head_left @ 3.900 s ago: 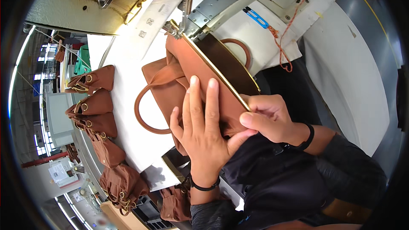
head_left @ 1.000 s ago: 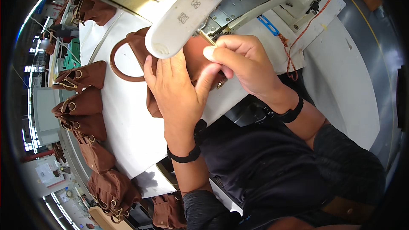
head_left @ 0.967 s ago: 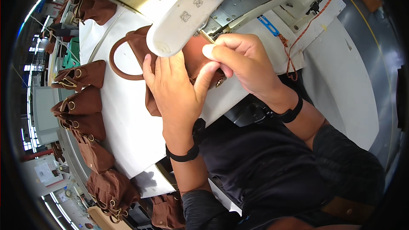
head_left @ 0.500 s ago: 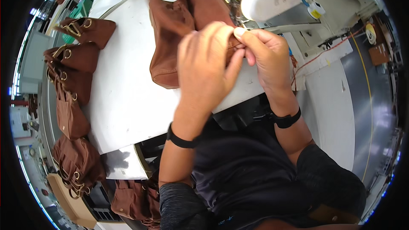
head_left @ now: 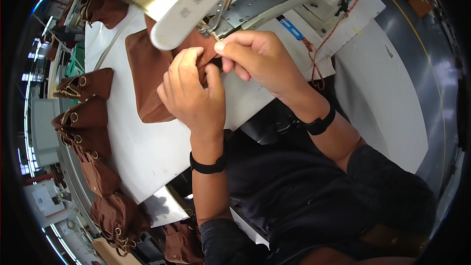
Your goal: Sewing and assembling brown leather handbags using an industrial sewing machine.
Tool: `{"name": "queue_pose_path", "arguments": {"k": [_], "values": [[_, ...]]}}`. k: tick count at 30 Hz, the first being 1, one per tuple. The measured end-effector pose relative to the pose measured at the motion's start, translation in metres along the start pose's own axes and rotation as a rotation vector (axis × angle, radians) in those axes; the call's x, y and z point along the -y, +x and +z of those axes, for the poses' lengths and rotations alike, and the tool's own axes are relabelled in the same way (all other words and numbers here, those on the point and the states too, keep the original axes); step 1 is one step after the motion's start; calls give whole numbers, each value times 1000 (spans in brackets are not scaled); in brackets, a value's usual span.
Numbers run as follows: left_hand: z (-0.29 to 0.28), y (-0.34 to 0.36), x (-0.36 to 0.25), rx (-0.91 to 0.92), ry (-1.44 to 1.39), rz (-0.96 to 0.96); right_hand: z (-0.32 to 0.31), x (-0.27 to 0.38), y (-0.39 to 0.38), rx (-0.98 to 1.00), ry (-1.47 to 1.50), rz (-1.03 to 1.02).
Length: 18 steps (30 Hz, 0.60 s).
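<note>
A brown handbag (head_left: pixel 144 76) lies on the white table, its far part under the head of a sewing machine (head_left: pixel 184 19). My left hand (head_left: pixel 191 93) is curled over the bag's near side, with brown material between thumb and fingers. Beside the needle area, my right hand (head_left: pixel 260 59) pinches the bag's edge between thumb and forefinger. The exact bit under the right fingertips is hidden. Both hands are close together, just in front of the machine.
Several finished-looking brown bags (head_left: pixel 91 125) line the table's left edge. Blue thread snips (head_left: pixel 292 28) on a reddish cord lie to the right of the machine. The white tabletop (head_left: pixel 147 162) ends in front of my body. Grey floor (head_left: pixel 417 73) shows at far right.
The bag and both hands have come close to the machine's needle area; before, they were clear of it. My view has shifted, and the left fingers are more spread.
</note>
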<state>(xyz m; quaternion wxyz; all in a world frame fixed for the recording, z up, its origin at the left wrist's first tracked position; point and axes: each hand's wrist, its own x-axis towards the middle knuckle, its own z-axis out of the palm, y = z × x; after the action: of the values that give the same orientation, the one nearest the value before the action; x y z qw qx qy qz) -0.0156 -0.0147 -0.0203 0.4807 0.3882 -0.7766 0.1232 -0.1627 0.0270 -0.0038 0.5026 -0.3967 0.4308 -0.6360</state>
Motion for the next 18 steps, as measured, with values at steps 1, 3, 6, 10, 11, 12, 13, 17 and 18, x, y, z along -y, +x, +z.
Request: {"name": "queue_pose_path", "arguments": {"k": [1,3,6,10,11,12,13,17,18], "values": [[0,-1,1,14,-12,15,-1,0,-1,48,31,19],[1,-4,7,-55,-57,155,0,-4,-1,18,81,6],[-1,-4,4,-60,-66,186,2,-7,-3,-8,196,25],[-3,-5,3,-28,-66,160,8,-7,-6,-57,229,48],[-3,-5,2,-28,-60,161,10,-7,-7,-72,232,55],[-3,-5,2,-18,-84,137,11,-7,-6,-87,235,62],[-3,-6,2,-10,-108,112,11,-7,-6,-81,237,63],[1,-3,5,-16,-116,116,14,-5,-1,-118,248,59],[2,-3,5,-25,-129,102,15,-5,1,-138,253,53]]}}
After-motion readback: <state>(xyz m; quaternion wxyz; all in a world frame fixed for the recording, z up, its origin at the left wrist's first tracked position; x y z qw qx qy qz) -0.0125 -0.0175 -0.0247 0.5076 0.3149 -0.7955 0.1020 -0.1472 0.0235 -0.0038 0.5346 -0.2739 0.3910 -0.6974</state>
